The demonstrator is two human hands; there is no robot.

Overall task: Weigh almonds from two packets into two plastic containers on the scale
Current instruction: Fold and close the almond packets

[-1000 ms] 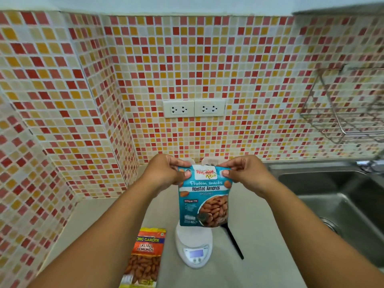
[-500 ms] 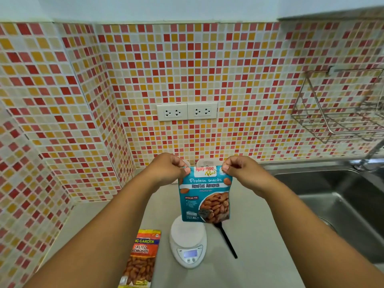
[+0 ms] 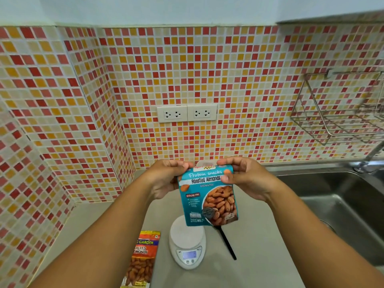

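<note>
Clear plastic container [image 3: 204, 163]: only a rim shows behind the raised packet, contents hidden.
Teal foil packet of roasted almonds [image 3: 207, 196]: held upright in the air above the round white digital scale [image 3: 188, 242], top edge between both hands.
Left hand [image 3: 166, 179]: fingers curled, pinching the packet's top left corner.
Right hand [image 3: 243, 177]: thumb on the front, fingers curled over the top right corner.
Both forearms reach forward over the grey countertop [image 3: 259, 256].
Orange packet of salted almonds [image 3: 143, 258]: flat, left of the scale.
Black utensil handle [image 3: 227, 244]: right of the scale.
</note>
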